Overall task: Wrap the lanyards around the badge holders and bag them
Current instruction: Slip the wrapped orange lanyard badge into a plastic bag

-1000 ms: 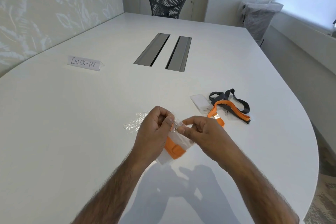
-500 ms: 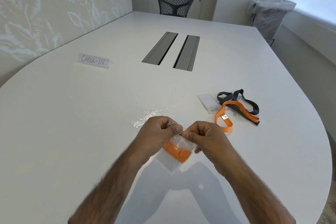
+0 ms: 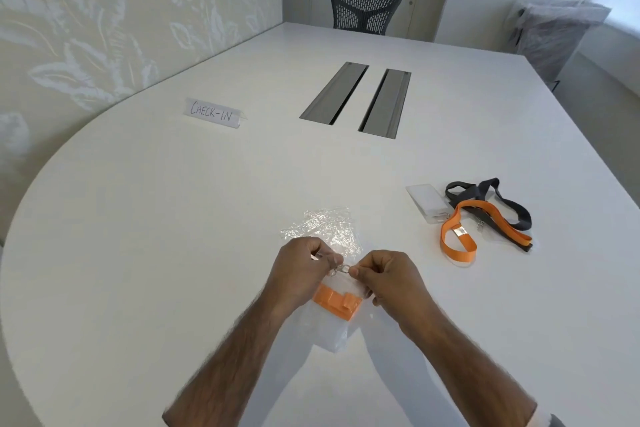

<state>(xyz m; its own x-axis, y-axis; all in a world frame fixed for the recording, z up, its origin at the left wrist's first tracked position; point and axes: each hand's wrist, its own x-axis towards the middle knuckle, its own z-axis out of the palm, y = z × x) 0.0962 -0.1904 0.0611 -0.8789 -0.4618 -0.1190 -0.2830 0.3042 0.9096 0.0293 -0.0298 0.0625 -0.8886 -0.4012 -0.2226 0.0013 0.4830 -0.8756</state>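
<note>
Fingertips (image 3: 356, 273) meet at lower centre of the frame. Your left hand (image 3: 301, 270) and your right hand (image 3: 386, 279) each nip the small metal clip (image 3: 341, 269) between curled thumb and forefinger. The clip sits at the top of a clear badge holder (image 3: 332, 331). An orange lanyard (image 3: 336, 303) is wound in a band around that holder, which hangs below your knuckles over the white table (image 3: 173, 253); you cannot tell whether its lower edge touches the surface.

Just behind your hands, a crinkled clear bag (image 3: 325, 229) lies on the table. At the right of the frame, well apart from your hands, a second badge holder (image 3: 427, 203), a loose orange lanyard (image 3: 459, 239) and a dark grey lanyard (image 3: 498, 196) lie tangled together. A CHECK-IN card (image 3: 214, 113) stands at upper left, and two cable slots (image 3: 355, 97) lie at upper centre.
</note>
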